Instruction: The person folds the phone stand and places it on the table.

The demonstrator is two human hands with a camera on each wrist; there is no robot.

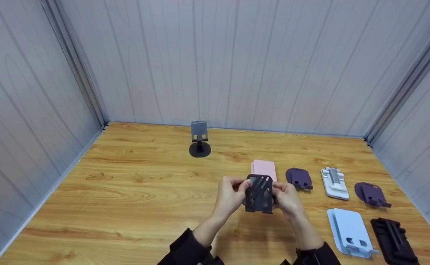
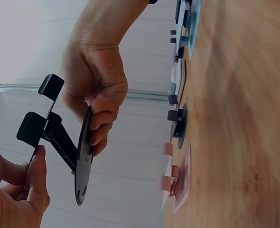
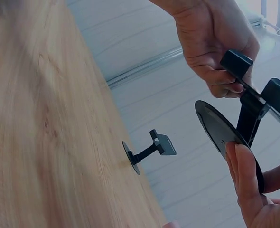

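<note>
Both hands hold a black folding phone stand above the table, partly unfolded, with a gap between its plate and its round base in the wrist views. My left hand pinches the edge of the slotted plate between thumb and fingers. On the other side, my right hand grips the round base, fingers on its underside. A short hinged arm links plate and base. Two lipped hooks stick out from the plate's lower end. Just beyond the hands lies a folded pink phone stand, partly covered by the black one.
An upright grey phone stand is near the back wall. To the right lie two purple stands, a white one, a light blue one and a black one, all folded. Pale panels enclose the wooden table.
</note>
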